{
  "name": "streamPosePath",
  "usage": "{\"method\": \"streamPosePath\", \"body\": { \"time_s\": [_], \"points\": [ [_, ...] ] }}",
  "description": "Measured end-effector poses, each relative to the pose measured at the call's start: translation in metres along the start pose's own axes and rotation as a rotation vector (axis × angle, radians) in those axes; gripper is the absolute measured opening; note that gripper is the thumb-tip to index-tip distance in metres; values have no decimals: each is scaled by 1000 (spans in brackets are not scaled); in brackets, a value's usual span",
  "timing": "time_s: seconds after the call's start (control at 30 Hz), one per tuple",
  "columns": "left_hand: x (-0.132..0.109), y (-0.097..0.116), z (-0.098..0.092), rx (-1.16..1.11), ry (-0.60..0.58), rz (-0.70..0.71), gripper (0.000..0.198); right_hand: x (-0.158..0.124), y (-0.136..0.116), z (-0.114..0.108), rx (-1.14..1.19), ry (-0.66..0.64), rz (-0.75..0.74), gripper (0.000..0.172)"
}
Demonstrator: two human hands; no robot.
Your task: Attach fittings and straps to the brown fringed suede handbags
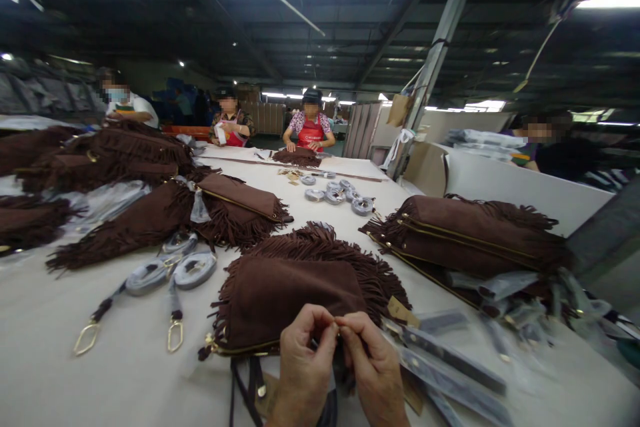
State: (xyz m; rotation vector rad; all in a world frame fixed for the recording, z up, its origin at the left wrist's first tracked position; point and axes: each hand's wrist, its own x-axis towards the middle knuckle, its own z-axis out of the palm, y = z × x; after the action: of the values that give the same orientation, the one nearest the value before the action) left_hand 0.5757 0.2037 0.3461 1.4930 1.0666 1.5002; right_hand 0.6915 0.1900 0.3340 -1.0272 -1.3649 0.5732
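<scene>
A brown fringed bag (300,283) lies on the white table in front of me, its gold zipper along the near edge. Over that near edge, my left hand (307,360) is closed in a pinch, thumb against forefinger. My right hand (373,363) pinches right beside it, the fingertips of both hands nearly touching. Whatever is between the fingertips is too small to make out. Dark straps (247,387) hang below the bag at the left hand. Plastic-wrapped straps (450,360) lie to the right of my right hand, near a brown paper tag (403,312).
Coiled, wrapped straps with gold clasps (195,269) lie at left. More fringed bags are piled at left (125,153) and right (465,230). Several wrapped coils (335,195) sit mid-table. People work across the table, one over a brown piece (297,157). A metal post (433,67) stands behind.
</scene>
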Motion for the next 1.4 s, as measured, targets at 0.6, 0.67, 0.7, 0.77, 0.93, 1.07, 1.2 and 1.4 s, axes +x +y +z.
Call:
{"method": "streamPosePath", "body": {
  "time_s": [0.6,0.67,0.7,0.77,0.93,1.07,1.2,1.4],
  "points": [
    [-5,-7,-7,25,7,19,17,-2,10,2,212,31,341,32],
    [-4,-8,-9,39,-4,13,17,-2,10,2,211,38,353,31],
    [-4,-9,-10,42,-12,9,17,-2,9,2,186,17,346,31],
    [-3,-9,-11,47,-29,5,16,-2,9,1,132,-32,321,30],
    [-6,-9,-10,57,-14,22,16,-3,7,3,84,-75,245,25],
    [-9,-8,-6,119,36,57,17,-2,3,9,17,-34,128,23],
    [-3,-5,-4,199,5,69,18,3,3,6,-92,-89,60,21],
    [13,18,-61,241,-207,80,38,-37,8,-3,-435,-154,-407,29]
  ]
}}
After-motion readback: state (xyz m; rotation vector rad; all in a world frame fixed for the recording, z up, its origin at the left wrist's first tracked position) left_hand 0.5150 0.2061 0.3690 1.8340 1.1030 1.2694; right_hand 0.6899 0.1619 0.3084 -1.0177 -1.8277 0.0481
